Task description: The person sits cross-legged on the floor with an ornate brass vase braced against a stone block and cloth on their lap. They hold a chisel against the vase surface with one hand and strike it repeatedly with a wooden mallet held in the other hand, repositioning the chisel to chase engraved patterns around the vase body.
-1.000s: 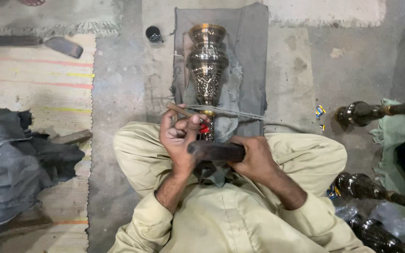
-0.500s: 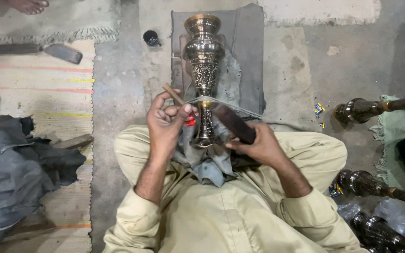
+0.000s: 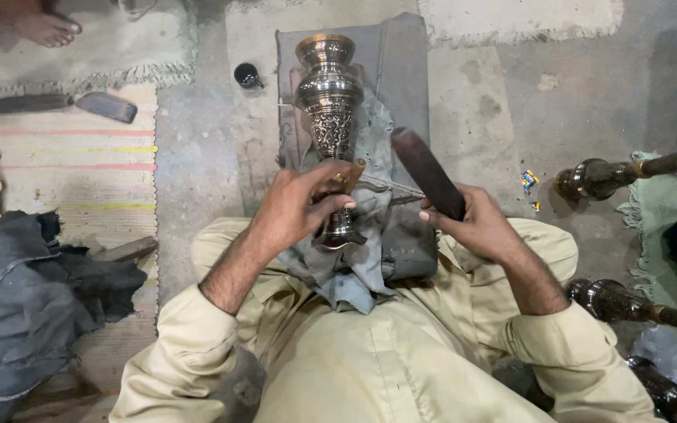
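Vase: engraved silver-and-brass metal vase (image 3: 328, 102) lies on grey cloth (image 3: 401, 70), frame centre.
Left hand (image 3: 299, 205): clamped on small brass-tipped chisel (image 3: 350, 176) against the vase's stem.
Right hand (image 3: 476, 223): gripping dark wooden mallet (image 3: 429, 172), raised.
Progress: body looks engraved; stem being worked.

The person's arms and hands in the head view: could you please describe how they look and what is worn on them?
Both arms wear loose, pale cream-yellow cloth sleeves pushed up to about the elbow, bunched in soft folds, leaving the forearms bare. The left hand and right hand are bare: no gloves, and no rings, watch or bracelet that I can see. The sleeves match the rest of the pale garment.
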{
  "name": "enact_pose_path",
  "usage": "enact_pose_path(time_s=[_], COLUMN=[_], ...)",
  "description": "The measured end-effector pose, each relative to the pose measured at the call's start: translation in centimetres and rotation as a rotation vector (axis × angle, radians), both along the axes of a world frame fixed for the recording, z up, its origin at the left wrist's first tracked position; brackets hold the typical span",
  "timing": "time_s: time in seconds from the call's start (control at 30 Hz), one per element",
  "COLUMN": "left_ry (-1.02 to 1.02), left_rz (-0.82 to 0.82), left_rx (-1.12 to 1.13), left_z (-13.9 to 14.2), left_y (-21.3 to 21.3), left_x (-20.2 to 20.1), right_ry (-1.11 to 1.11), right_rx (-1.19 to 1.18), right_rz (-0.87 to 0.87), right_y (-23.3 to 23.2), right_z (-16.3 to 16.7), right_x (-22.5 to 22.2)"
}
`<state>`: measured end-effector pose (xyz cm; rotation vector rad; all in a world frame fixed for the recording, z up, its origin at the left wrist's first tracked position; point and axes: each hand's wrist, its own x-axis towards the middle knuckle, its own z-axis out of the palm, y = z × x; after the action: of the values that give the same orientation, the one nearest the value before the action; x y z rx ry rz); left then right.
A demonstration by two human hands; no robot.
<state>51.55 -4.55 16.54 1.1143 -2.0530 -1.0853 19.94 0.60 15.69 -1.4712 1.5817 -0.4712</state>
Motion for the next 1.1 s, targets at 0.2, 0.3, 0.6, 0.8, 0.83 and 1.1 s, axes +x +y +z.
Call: enact_pose_path(time_s=[0.2, 0.3, 0.6, 0.8, 0.83, 1.1], left_ry=[-0.006, -0.018, 0.042, 0.005, 0.009, 0.024], left_rz=[0.057, 0.063, 0.055, 0.065, 0.074, 0.032], left_rx=[-0.029, -0.015, -0.087, -0.054, -0.037, -0.038], left_z=[-0.2, -0.2, 0.1, -0.4, -0.4, -0.7], left_y=[0.8, 0.9, 0.7, 0.2, 0.2, -0.4], left_x=[-0.8, -0.9, -1.1, -0.4, -0.4, 0.3], right_ry=[0.307, 0.447, 0.588, 0.533, 0.465, 0.611], right_rx=[-0.385, -0.509, -0.652, -0.587, -0.474, -0.386], right_rz=[-0.022, 0.023, 0.268, 0.218, 0.119, 0.12], right_y=[-2.0, -3.5, -6.4, -6.9, -7.0, -7.1], right_z=[2.9, 4.1, 6.9, 7.5, 7.7, 7.9], right_x=[0.1, 0.4, 0.3, 0.9, 1.0, 1.6])
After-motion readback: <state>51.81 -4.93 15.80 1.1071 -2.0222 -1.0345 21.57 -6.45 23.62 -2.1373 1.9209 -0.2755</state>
